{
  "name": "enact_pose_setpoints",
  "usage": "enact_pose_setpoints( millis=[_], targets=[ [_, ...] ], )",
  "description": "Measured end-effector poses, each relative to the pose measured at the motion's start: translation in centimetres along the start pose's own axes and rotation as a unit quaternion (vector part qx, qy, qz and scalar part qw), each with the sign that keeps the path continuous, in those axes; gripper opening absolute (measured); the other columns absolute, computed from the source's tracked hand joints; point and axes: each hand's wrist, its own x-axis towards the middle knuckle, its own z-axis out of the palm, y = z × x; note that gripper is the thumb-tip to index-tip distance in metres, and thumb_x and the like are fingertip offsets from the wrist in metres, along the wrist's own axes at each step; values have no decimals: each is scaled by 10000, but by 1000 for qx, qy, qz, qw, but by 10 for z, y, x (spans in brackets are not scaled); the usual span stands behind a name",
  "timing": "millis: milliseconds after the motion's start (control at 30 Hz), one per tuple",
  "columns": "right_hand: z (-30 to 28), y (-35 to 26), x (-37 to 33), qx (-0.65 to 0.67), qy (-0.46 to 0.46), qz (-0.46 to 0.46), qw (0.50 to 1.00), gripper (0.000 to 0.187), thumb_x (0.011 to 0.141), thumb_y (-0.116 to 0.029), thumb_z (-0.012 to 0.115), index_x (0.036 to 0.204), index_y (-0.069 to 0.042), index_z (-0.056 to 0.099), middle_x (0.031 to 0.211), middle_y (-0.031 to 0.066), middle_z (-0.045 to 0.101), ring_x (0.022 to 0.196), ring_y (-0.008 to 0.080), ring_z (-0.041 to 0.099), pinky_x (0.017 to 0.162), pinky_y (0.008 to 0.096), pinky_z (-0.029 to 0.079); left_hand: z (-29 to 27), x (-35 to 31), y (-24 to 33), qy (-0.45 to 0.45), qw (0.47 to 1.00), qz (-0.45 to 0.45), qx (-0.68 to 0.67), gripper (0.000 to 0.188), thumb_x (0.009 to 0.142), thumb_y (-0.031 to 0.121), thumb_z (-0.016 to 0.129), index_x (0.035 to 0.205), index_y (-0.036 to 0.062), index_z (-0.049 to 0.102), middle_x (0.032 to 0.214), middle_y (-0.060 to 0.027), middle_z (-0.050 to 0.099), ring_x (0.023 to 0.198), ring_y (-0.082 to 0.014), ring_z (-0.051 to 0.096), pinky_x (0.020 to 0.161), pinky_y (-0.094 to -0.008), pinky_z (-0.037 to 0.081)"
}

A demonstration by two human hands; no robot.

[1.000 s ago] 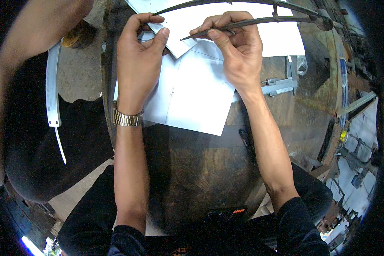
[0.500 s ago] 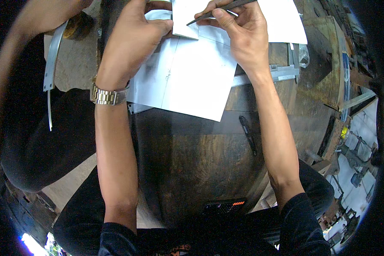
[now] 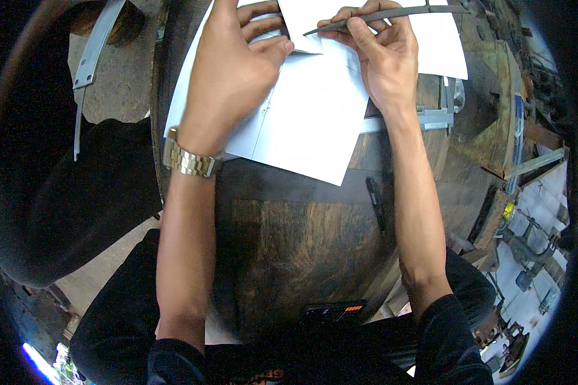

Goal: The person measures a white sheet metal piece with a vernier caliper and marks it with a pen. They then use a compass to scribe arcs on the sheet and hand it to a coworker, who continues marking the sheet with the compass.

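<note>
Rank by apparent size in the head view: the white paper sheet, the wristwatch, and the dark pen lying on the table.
1. white paper sheet, by far the largest.
2. dark pen, long but thin.
3. wristwatch, about alike; it sits nearer the camera, so this order is unsure.

White paper (image 3: 315, 122), grey scriber (image 3: 392, 14), silver wristwatch (image 3: 187, 160), dark rusty-brown table (image 3: 302, 237).

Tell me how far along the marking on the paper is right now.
Thin lines already show on the large white sheet. In hand: the left hand presses the sheets flat while the right hand holds a thin dark scriber-like rod, tip on the small sheet. The caliper lies unused beside it; most paper looks unmarked.
</note>
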Motion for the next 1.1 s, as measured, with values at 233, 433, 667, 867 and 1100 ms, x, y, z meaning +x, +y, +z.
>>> enact_pose_setpoints(
  millis=[233, 433, 667, 867, 1100],
  targets=[
    [9, -6, -15, -95, 35, -51, 994, 209, 939, 47, 643, 1109, 8, 527, 999, 163, 691, 940, 248, 727, 827, 346, 636, 26, -8, -36, 162, 974, 71, 139, 653, 833, -149, 624, 1424, 29, 410, 1216, -188, 657, 984, -180, 670, 797, -271, 587],
    [12, -7, -22, -77, 42, -51, 995, 188, 941, 62, 626, 1091, 2, 531, 982, 194, 705, 910, 268, 733, 789, 346, 641, 35, -7, -45, 205, 971, 71, 99, 455, 866, -61, 652, 1313, -18, 577, 1118, -170, 707, 867, -134, 663, 713, -253, 557],
    [12, -9, -25, -88, 58, -33, 994, 124, 939, 78, 614, 1031, 17, 558, 984, 214, 710, 961, 340, 732, 817, 422, 641, 44, -2, -50, 262, 934, 134, 203, 413, 795, -96, 669, 1194, 7, 678, 1051, -147, 737, 752, -200, 684, 652, -309, 542],
    [11, -9, -26, -52, 42, -34, 997, 124, 938, 74, 622, 1025, 5, 566, 1010, 216, 698, 1019, 385, 709, 872, 466, 634, 58, -5, -58, 285, 942, 141, 111, 488, 800, -114, 657, 1265, 18, 589, 1058, -181, 739, 853, -227, 727, 686, -321, 560],
    [10, -6, -26, -55, 47, -37, 997, 161, 914, 106, 636, 1021, 11, 561, 972, 223, 700, 994, 391, 719, 849, 478, 636, 57, -15, -53, 291, 943, 119, 109, 540, 808, -124, 656, 1306, 33, 517, 1070, -192, 737, 947, -273, 741, 783, -343, 588]
  ],
)
